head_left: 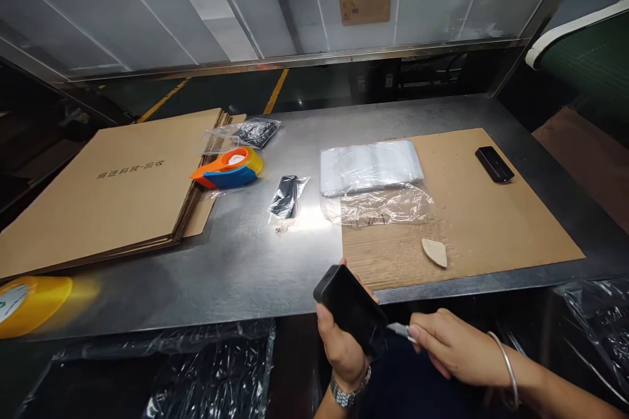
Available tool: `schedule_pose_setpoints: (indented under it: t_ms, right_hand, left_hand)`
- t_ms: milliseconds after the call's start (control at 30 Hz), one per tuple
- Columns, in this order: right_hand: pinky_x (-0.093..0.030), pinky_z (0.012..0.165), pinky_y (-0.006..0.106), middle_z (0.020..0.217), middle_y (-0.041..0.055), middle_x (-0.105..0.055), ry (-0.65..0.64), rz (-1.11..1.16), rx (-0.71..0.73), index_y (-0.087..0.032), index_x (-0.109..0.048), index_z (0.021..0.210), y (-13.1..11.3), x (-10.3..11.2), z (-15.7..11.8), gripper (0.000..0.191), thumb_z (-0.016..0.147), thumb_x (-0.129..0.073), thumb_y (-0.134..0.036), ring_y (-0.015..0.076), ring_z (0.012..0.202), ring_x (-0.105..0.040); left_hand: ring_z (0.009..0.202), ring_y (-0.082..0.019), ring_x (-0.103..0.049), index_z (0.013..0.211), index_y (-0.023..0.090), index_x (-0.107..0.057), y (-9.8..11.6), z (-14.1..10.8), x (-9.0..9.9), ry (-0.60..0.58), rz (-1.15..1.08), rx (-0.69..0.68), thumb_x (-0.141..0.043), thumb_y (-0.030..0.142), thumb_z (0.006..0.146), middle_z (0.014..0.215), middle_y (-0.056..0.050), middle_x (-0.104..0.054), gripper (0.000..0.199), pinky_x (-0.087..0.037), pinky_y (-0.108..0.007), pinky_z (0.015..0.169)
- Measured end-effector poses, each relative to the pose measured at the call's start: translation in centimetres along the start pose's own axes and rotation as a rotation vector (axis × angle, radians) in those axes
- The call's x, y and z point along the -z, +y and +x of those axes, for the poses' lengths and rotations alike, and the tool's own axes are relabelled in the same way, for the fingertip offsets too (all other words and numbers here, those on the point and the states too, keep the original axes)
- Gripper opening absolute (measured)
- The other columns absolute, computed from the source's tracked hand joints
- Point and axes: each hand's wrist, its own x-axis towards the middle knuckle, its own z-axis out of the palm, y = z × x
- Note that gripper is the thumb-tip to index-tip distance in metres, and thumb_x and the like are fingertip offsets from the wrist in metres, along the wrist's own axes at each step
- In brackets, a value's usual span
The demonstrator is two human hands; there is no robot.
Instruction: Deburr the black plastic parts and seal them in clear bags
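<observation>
A black box-shaped plastic part (350, 304) is tilted in my left hand (339, 347), with the thumb on its near side and fingers behind it. My right hand (449, 347) pinches a small craft knife (401, 329), its silver blade pointing left. The blade's tip meets or nearly meets the right edge of the black part; I cannot tell if it touches. Both hands are just in front of the table's front edge. A beige wedge-shaped piece (435, 253) lies on the cardboard sheet (491, 222) beyond my right hand.
A stack of plastic bags (372, 167) and a black part (494, 164) rest on the cardboard. Left of them are a bagged black part (285, 197), a tape dispenser (230, 169), flat cartons (108, 190) and a yellow tape roll (34, 304). Black plastic bags (211, 373) hang below the edge.
</observation>
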Motion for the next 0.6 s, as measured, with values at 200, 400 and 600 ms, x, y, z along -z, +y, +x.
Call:
schedule_pose_setpoints:
  t_ms: [200, 400, 600]
  right_hand:
    - [-0.03, 0.038, 0.018, 0.051, -0.0049, -0.044, -0.277, 0.597, 0.121, -0.015, -0.053, 0.08, 0.6, 0.5, -0.4, 0.049, 0.084, -0.035, -0.061, 0.0063, 0.038, -0.037]
    - [-0.029, 0.054, 0.022, 0.065, -0.0029, -0.049, 0.296, -0.022, 0.343, -0.018, -0.051, 0.074, -2.0, 2.3, -0.9, 0.017, 0.087, -0.047, -0.027, 0.0088, 0.057, -0.04]
    - [-0.024, 0.05, 0.024, 0.064, -0.0015, -0.059, 0.266, -0.385, 0.313, -0.019, -0.051, 0.07, -2.5, 0.8, -0.3, 0.021, 0.084, -0.053, -0.034, 0.0109, 0.053, -0.049]
  left_hand:
    - [0.052, -0.013, -0.052, 0.113, 0.019, -0.054, 0.1, 1.2, -0.1, -0.028, -0.07, 0.287, -0.035, 0.049, 0.084, 0.068, -0.002, -0.057, 0.047, -0.043, -0.025, 0.051]
    - [0.045, -0.011, -0.049, 0.104, 0.015, -0.058, -1.9, 0.7, 0.0, -0.03, -0.104, 0.731, -0.041, 0.052, 0.082, 0.056, -0.001, -0.053, 0.046, -0.037, -0.021, 0.044]
    - [0.048, -0.01, -0.05, 0.094, 0.011, -0.062, -3.0, -0.4, -0.4, 0.031, -0.091, 0.873, -0.05, 0.049, 0.078, 0.056, -0.002, -0.055, 0.043, -0.038, -0.021, 0.049]
